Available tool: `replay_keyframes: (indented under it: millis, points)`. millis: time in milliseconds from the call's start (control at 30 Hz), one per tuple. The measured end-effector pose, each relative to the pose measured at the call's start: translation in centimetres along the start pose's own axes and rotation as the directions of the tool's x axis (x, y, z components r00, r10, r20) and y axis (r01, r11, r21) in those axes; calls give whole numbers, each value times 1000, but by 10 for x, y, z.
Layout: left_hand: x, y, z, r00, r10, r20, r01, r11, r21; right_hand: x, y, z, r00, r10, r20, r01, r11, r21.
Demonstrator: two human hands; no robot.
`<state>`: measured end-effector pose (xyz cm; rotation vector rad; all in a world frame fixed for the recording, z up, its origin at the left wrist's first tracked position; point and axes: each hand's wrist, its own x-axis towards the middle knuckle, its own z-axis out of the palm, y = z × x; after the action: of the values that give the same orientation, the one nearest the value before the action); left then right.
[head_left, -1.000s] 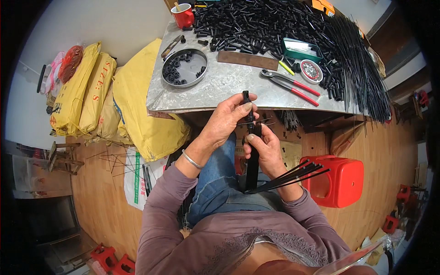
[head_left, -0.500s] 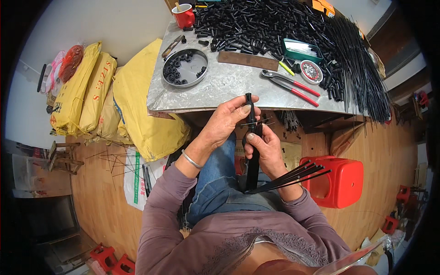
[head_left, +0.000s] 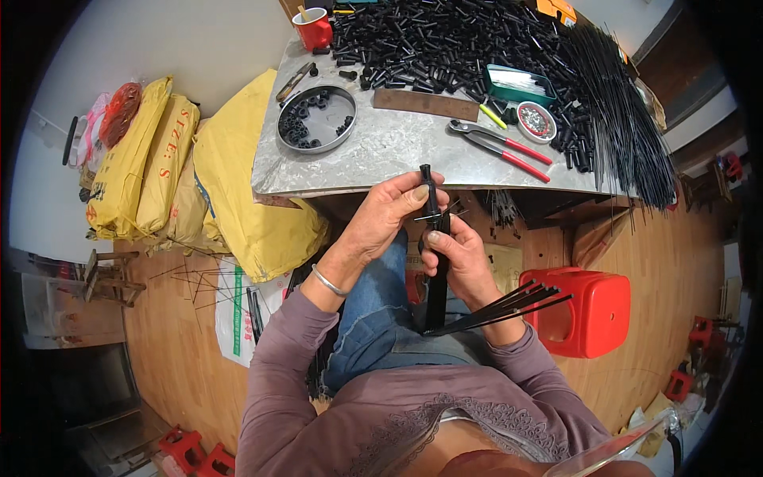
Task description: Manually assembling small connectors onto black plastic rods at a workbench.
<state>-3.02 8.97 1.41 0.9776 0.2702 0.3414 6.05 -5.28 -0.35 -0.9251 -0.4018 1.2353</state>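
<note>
My left hand (head_left: 383, 216) is closed round a slim black plastic tube (head_left: 426, 176), its flared end pointing up between thumb and fingers. Just below and to the right, my right hand (head_left: 462, 258) pinches a dark part in line with the tube, where a thin crosspiece (head_left: 430, 217) sticks out; how the pieces join is hidden by my fingers. Under the right hand a flat black bar-like piece (head_left: 436, 300) runs down to my lap. Several thin black rods (head_left: 509, 308) lie across my lap and over my right wrist.
Ahead, the grey table (head_left: 381, 163) bears a heap of black tubes (head_left: 445, 40), a round metal tray (head_left: 332, 137), red-handled pliers (head_left: 501, 149), a wooden strip (head_left: 427, 104) and long black rods (head_left: 616, 111). A red stool (head_left: 608, 318) stands right; yellow sacks (head_left: 254, 183) lie left.
Both hands keep their holds on the black parts, with the left fingers and the tube's top shifted slightly. The whole view has moved a little.
</note>
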Motion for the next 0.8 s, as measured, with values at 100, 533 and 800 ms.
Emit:
replay_keyframes:
  millis: [100, 533, 800]
  points:
    - [-1, 0, 0, 1000, -17, 5, 17, 999, -40, -1, -1, -1, 1000, 8, 18, -9, 999, 41]
    - [1, -3, 1, 996, 8, -85, -5, 1000, 27, 2, 1, -2, 1000, 7, 19, -8, 999, 34]
    - [0, 0, -1, 999, -35, -31, 34, 999, -30, 3, 1, -7, 996, 61, 66, -67, 993, 94]
